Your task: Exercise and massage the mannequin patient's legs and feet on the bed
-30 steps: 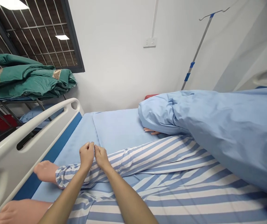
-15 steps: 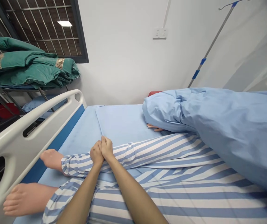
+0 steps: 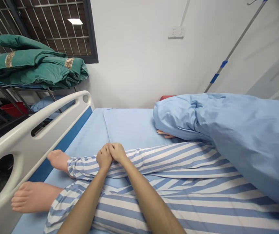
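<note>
My left hand (image 3: pixel 104 157) and my right hand (image 3: pixel 117 151) lie side by side over the far lower leg (image 3: pixel 136 159), which is in a blue-and-white striped trouser leg. Both hands are closed around the shin, their knuckles touching; the thumbs and fingertips on the far side are hidden. Beyond the trouser cuff, the far bare foot (image 3: pixel 58 159) points up and left. Nearer to me rests the other bare foot (image 3: pixel 33 196), its leg under my forearms. A light blue quilt (image 3: pixel 227 117) covers the upper body at right, with some fingers (image 3: pixel 165 134) showing at its edge.
A white bed end board (image 3: pixel 54 113) with handle holes stands at left. Behind it, folded green bedding (image 3: pixel 39 66) lies on a metal frame, with a red bucket (image 3: pixel 14 109) below. A drip stand (image 3: pixel 236 47) leans up at right before the wall, near a socket (image 3: pixel 177 32).
The view has shifted, so the bed and legs appear slightly farther right. My hands stay on the same shin, with the right hand's fingers lying lower and flatter against the left hand.
</note>
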Tool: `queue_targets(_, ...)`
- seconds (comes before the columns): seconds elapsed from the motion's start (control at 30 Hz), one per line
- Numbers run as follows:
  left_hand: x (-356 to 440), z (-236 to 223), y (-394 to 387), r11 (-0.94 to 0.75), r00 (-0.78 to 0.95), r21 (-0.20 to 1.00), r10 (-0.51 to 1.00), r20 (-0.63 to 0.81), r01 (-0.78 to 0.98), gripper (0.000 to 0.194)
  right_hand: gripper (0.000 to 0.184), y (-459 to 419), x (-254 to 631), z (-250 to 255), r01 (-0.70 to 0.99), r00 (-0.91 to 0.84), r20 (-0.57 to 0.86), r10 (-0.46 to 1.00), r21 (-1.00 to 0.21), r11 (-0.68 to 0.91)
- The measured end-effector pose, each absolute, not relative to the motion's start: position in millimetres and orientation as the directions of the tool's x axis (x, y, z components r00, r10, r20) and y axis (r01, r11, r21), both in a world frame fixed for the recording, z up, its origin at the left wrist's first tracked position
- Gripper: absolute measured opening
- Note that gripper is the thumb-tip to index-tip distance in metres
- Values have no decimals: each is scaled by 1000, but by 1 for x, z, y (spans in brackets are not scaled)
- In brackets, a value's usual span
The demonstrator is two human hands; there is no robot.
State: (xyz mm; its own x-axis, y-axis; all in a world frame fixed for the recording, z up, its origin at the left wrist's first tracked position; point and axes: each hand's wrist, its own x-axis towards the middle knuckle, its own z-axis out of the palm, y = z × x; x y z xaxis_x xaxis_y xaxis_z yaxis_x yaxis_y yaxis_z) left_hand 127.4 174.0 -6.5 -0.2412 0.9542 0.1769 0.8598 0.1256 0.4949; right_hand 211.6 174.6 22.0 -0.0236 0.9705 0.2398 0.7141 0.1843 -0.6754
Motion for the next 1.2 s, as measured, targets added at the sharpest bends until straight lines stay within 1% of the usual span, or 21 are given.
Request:
queue_targets(0.07,129,-6,175,132,-255,512,950,179,849,40,43,174,213,9,649,61,298,953,-737,189)
queue_targets(0.13,130,-6,176,130,-258,527,950,177,840,42,42,175,213,0,601,113,337,935,-772,206)
queue_targets(0.3,127,-7,176,89,-194,557,972,133,825,41,43,177,212,-3,482,139,349,927,-841,245)
queue_targets(0.37,125,-3,178,46,-144,588,982,121,808,40,43,178,213,-1,449,147,349,925,-857,252)
queue_targets(0.43,127,8,183,3,-124,639,982,144,770,40,45,180,215,-1,400,165,354,920,-877,266)
queue_targets(0.5,133,22,190,-29,-149,710,971,187,704,39,48,183,218,-1,324,202,339,919,-909,264)
queue_targets(0.57,144,35,198,-65,-193,797,956,223,600,39,50,187,221,-2,223,243,290,926,-946,237)
queue_targets(0.63,157,39,203,-87,-229,868,947,224,488,40,50,190,223,-3,120,277,231,933,-971,205)
queue_targets(0.7,167,33,204,-56,-262,895,946,188,442,40,49,191,224,-2,48,310,187,932,-982,182)
queue_targets(0.73,171,27,202,-24,-270,886,948,167,462,39,48,190,225,-2,32,331,177,927,-984,176)
queue_targets(0.8,174,14,199,16,-251,828,956,152,561,34,45,189,224,-1,36,371,178,911,-984,177)
queue_targets(0.87,174,4,197,8,-207,757,964,168,653,31,43,188,223,0,72,405,206,891,-978,194)
queue_targets(0.97,171,0,196,-15,-159,720,972,174,694,31,43,188,222,-1,125,427,234,873,-972,199)
queue_targets(1.07,169,2,197,-40,-126,693,974,187,720,31,43,189,224,0,177,391,237,889,-968,180)
queue_targets(1.13,168,3,196,-41,-123,673,973,194,738,30,42,189,228,6,269,341,241,908,-951,152)
queue_targets(1.2,169,3,195,-57,-105,658,973,204,751,29,42,189,234,17,397,295,264,918,-908,133)
